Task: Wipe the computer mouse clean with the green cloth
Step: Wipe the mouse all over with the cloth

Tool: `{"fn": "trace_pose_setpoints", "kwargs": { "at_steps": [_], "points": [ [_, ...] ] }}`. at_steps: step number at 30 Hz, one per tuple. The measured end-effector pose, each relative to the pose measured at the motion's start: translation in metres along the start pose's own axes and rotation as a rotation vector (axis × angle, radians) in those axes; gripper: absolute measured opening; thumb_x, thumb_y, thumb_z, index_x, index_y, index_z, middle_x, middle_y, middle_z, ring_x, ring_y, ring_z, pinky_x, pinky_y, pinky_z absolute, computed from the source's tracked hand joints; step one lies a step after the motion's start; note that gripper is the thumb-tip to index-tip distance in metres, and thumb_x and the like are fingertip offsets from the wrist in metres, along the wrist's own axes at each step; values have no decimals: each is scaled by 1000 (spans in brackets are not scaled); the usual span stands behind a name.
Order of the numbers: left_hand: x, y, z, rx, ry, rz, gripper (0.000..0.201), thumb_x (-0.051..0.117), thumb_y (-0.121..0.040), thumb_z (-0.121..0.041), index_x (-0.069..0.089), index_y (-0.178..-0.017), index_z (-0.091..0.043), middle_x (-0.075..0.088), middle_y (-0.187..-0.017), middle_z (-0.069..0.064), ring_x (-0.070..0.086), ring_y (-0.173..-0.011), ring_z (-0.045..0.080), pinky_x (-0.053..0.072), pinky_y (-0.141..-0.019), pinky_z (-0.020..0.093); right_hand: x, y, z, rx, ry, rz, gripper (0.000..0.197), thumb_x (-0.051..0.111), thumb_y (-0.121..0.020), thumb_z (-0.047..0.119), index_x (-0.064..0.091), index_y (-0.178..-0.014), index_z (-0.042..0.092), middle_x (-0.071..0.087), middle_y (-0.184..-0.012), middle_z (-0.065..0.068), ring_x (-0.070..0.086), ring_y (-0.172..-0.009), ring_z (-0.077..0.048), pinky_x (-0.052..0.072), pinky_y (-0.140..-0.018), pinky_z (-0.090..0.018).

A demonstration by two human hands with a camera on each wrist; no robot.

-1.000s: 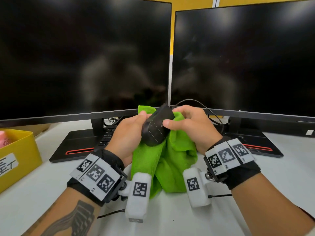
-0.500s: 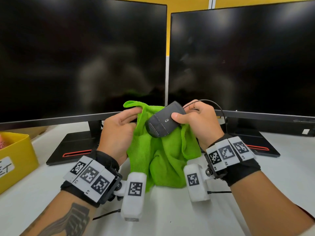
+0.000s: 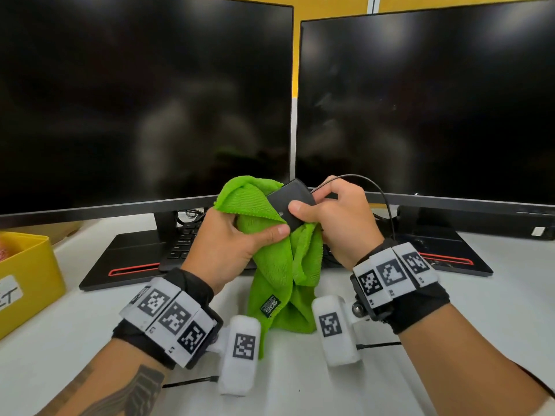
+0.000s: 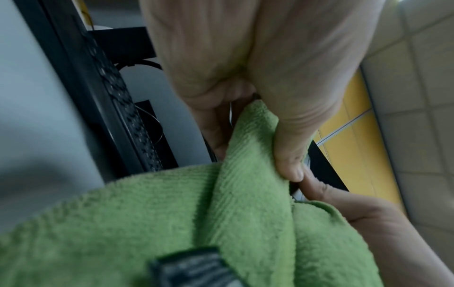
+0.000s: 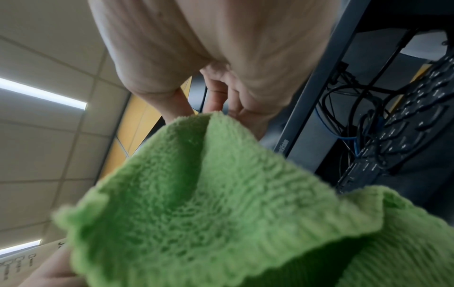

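A dark grey wired computer mouse [image 3: 289, 199] is held in the air in front of the two monitors. My right hand [image 3: 333, 217] grips it, thumb on its near side, fingers behind. My left hand [image 3: 237, 238] holds the green cloth [image 3: 282, 265] bunched between thumb and fingers and presses a fold of it over the mouse's left part. The rest of the cloth hangs down to the table. In the left wrist view the cloth [image 4: 233, 213] fills the lower frame under my thumb. In the right wrist view the cloth [image 5: 221, 203] hides the mouse.
Two dark monitors [image 3: 144, 100] [image 3: 426, 100] stand close behind my hands on black bases. A black keyboard [image 3: 183, 244] lies under the left monitor. A yellow bin [image 3: 27, 277] sits at the left edge. The mouse cable [image 3: 381, 199] arcs right and down. The white table [image 3: 300, 385] lies below.
My left hand has taken the cloth back up and folded it over the mouse's left part. The mouse has risen a little and turned in my right hand.
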State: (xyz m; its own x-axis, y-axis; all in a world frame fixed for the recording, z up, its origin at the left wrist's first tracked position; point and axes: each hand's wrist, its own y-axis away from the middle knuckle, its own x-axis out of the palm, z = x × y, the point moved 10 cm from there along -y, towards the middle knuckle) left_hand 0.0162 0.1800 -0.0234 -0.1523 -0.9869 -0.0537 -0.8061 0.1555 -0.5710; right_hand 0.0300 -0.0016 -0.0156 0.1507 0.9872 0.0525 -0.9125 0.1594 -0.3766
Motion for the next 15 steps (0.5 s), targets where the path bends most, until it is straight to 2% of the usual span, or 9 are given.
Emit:
{"fn": "trace_pose_setpoints", "kwargs": {
  "at_steps": [2,3,6,8,11,15],
  "points": [
    [-1,0,-5,52,-36,-8,46,83,-82,-1,69,-126,-4,80,-120,9,76,-114,24,62,-99,43,-1,1,3,-5,-8,4,33,82,-77,-5,51,-81,7,67,-64,-2,69,-58,-15,49,-52,-25],
    [-1,0,-9,90,-75,-19,40,82,-86,-2,70,-125,-4,80,-118,9,76,-113,23,61,-98,41,-1,1,4,-8,-10,5,32,82,-77,-5,52,-81,6,68,-65,-2,70,-62,-19,53,-56,-31],
    [-5,0,-22,196,-294,-94,23,77,-95,-28,75,-113,-13,81,-104,-2,77,-100,11,62,-91,34,1,1,6,5,-50,13,29,83,-75,-2,56,-81,5,70,-63,0,73,-74,-31,61,-75,-51],
    [-10,-1,-24,198,-374,-149,30,68,-97,-44,77,-104,-16,81,-92,-6,77,-89,8,61,-84,34,3,3,6,19,-75,27,29,84,-73,1,57,-79,7,73,-72,-8,74,-77,-36,61,-78,-55],
    [-20,-4,-20,172,-443,-208,56,55,-96,-62,77,-93,-11,80,-82,3,77,-80,20,60,-79,44,7,5,7,20,-85,46,32,84,-72,3,54,-78,9,74,-79,-14,76,-80,-38,61,-81,-59],
    [-33,-7,-13,161,-434,-261,65,45,-101,-63,77,-98,-7,80,-90,11,77,-87,29,60,-84,50,10,6,10,3,-69,45,34,85,-67,7,54,-80,7,75,-86,-23,75,-87,-45,58,-83,-67]
  ]
}}
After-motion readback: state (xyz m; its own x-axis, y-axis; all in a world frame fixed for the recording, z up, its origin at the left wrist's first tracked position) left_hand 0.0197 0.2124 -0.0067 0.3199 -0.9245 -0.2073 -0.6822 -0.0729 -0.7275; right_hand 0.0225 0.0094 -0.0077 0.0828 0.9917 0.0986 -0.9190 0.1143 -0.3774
